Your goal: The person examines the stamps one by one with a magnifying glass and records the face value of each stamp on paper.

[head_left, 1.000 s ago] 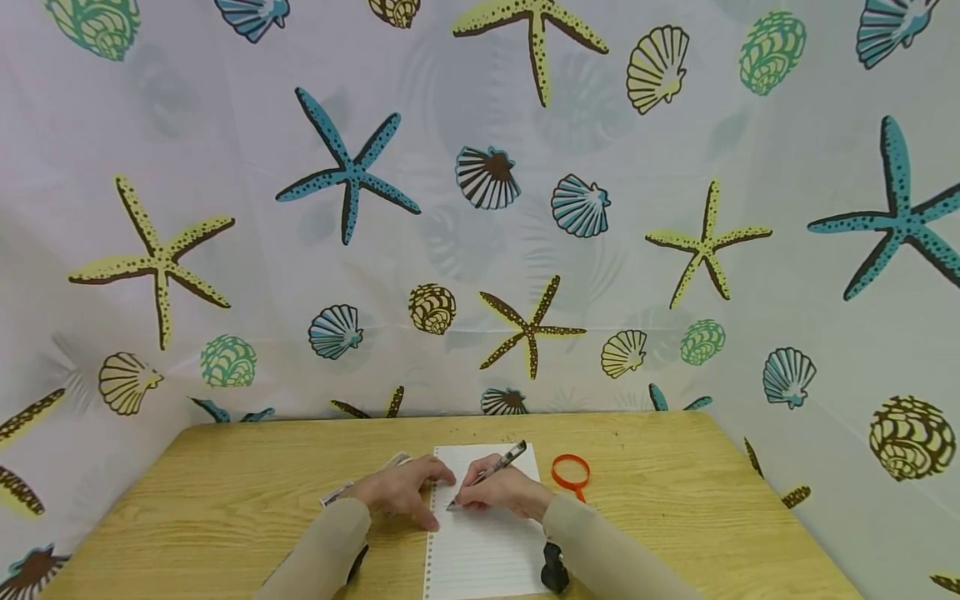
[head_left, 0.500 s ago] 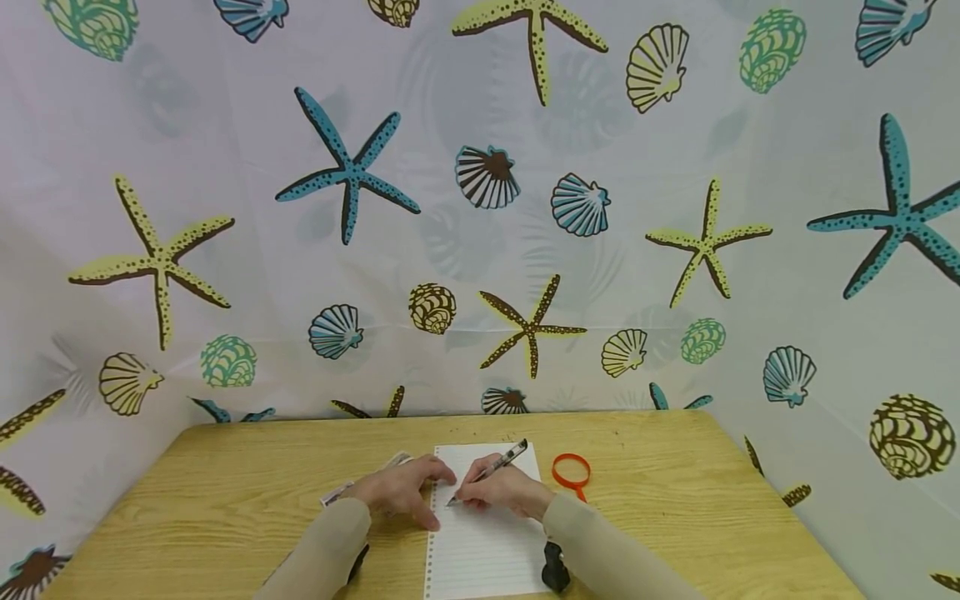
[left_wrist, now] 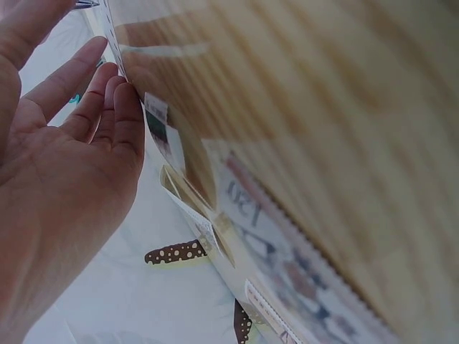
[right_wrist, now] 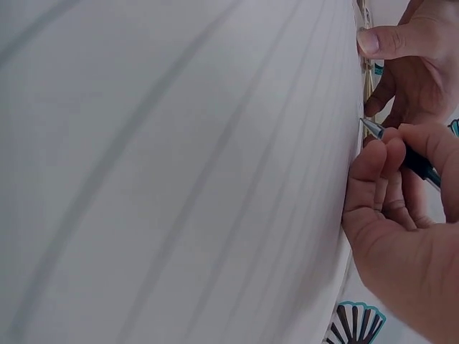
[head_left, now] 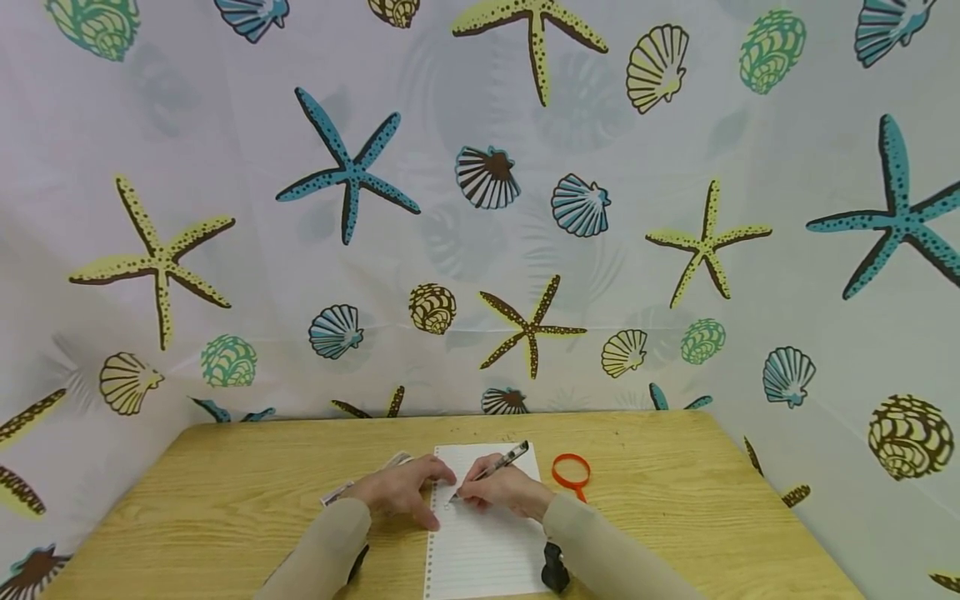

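Observation:
A sheet of lined paper (head_left: pixel 487 554) with punched holes down its left edge lies on the wooden table. My right hand (head_left: pixel 504 490) pinches a pen (head_left: pixel 513 453), its dark end slanting up to the right and its tip at the paper near the left margin. A tiny mark shows just below the tip. Along the left edge of the sheet rests my left hand (head_left: pixel 399 490), fingers spread and relaxed, with thumb and index finger over the margin. In the left wrist view its palm (left_wrist: pixel 79 165) holds nothing. The right wrist view shows the pen's metal tip (right_wrist: pixel 371 127) close to the paper.
A red magnifying glass (head_left: pixel 581 495) lies right of the paper. Stamp-like pieces with perforated edges (left_wrist: pixel 287 265) lie by the left forearm, partly hidden beneath it in the head view. Behind the table (head_left: pixel 660 467) hangs a curtain (head_left: pixel 420 375) printed with shells and starfish.
The pen tip has shifted slightly up and right, and a tiny mark now shows on the paper below it. The left hand has stayed in place.

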The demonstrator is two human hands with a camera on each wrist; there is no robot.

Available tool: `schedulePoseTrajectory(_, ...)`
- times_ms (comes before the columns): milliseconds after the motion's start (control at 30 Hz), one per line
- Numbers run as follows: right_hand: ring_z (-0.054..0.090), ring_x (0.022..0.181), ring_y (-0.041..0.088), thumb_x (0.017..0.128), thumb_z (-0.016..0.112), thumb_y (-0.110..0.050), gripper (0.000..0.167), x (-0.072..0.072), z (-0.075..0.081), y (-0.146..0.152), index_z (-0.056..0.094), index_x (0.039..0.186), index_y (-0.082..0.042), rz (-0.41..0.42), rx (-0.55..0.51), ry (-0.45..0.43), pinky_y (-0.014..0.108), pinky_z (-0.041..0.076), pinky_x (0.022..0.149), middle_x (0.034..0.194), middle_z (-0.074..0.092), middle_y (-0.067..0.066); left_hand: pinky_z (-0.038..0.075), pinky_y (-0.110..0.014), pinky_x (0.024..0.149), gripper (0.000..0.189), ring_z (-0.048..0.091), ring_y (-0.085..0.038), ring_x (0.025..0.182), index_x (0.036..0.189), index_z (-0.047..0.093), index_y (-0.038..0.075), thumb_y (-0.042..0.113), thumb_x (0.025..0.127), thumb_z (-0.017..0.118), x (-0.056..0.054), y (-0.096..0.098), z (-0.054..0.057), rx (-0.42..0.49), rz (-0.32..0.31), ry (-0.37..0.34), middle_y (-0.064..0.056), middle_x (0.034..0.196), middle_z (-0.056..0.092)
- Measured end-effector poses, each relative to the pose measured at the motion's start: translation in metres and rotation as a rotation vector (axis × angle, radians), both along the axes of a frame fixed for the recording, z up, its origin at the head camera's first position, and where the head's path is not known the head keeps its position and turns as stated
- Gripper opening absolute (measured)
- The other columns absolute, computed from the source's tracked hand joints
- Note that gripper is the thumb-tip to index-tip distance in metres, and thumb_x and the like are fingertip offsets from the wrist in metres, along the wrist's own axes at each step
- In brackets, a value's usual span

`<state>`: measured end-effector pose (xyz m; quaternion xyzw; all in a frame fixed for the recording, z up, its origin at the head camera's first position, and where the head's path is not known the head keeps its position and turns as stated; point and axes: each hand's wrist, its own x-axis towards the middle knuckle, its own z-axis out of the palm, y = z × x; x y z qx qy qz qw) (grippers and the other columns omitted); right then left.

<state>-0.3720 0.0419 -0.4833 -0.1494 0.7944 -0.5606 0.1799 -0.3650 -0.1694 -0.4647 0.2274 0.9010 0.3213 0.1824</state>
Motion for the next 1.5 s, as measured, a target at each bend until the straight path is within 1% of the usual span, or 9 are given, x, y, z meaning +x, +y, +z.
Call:
schedulePoseTrajectory(200,0.057,0.058,0.010,0.085,0.073,-0.007,0.008,-0.0007,-0.0027,0.0031,0.067,0.081,-0.003,0.004,-0.018,-0.004,0.023,0.048,0.055,0.070,0.068,0.001,0.029,-0.057,0.113,0.058,0.041,-0.034,0.133,0.124,0.062,0.014,0.014,0.072,0.087,-0.0001,-0.0002,-0.0022,-0.007,-0.012,0.003,-0.007,0.138,0.048)
schedulePoseTrajectory(400,0.056,0.057,0.010,0.083,0.072,-0.005,0.010,-0.0001,-0.0030,0.0050,0.064,0.077,-0.006,0.013,-0.041,-0.010,0.022,0.046,0.053,0.069,0.068,0.002,0.029,-0.057,0.113,0.057,0.041,-0.034,0.134,0.124,0.062,0.013,0.013,0.072,0.087,0.0011,-0.0016,-0.0025,-0.003,-0.011,0.005,-0.008,0.139,0.047)
schedulePoseTrajectory(800,0.058,0.059,0.009,0.084,0.073,-0.007,0.010,0.0013,-0.0008,0.0050,0.064,0.079,-0.005,0.034,-0.005,0.000,0.022,0.047,0.055,0.070,0.069,0.002,0.029,-0.057,0.112,0.059,0.041,-0.035,0.134,0.125,0.061,0.011,0.012,0.072,0.087,0.0008,-0.0018,-0.0021,0.009,-0.017,-0.003,-0.008,0.138,0.047)
schedulePoseTrajectory(1100,0.055,0.058,0.009,0.082,0.072,-0.005,0.016,0.0021,0.0020,0.0055,0.059,0.074,-0.010,0.017,0.013,0.007,0.021,0.045,0.054,0.067,0.065,0.000,0.029,-0.056,0.113,0.059,0.041,-0.034,0.133,0.125,0.061,0.013,0.014,0.072,0.087,-0.0008,-0.0014,-0.0034,0.010,-0.015,-0.003,-0.006,0.137,0.048)
schedulePoseTrajectory(1400,0.053,0.056,0.008,0.080,0.070,-0.002,0.016,-0.0014,-0.0006,0.0064,0.060,0.072,-0.011,0.070,-0.008,0.020,0.020,0.043,0.052,0.063,0.063,-0.002,0.030,-0.056,0.112,0.058,0.043,-0.033,0.130,0.124,0.062,0.013,0.015,0.072,0.087,-0.0011,-0.0010,-0.0013,-0.016,-0.013,0.017,-0.006,0.135,0.049)
schedulePoseTrajectory(1500,0.053,0.056,0.007,0.080,0.070,-0.002,0.015,-0.0018,-0.0014,0.0068,0.061,0.072,-0.011,0.077,-0.015,0.020,0.020,0.043,0.053,0.063,0.063,-0.003,0.029,-0.056,0.113,0.058,0.042,-0.033,0.131,0.124,0.062,0.013,0.014,0.072,0.087,-0.0001,-0.0001,-0.0006,-0.005,-0.012,0.010,-0.006,0.136,0.049)
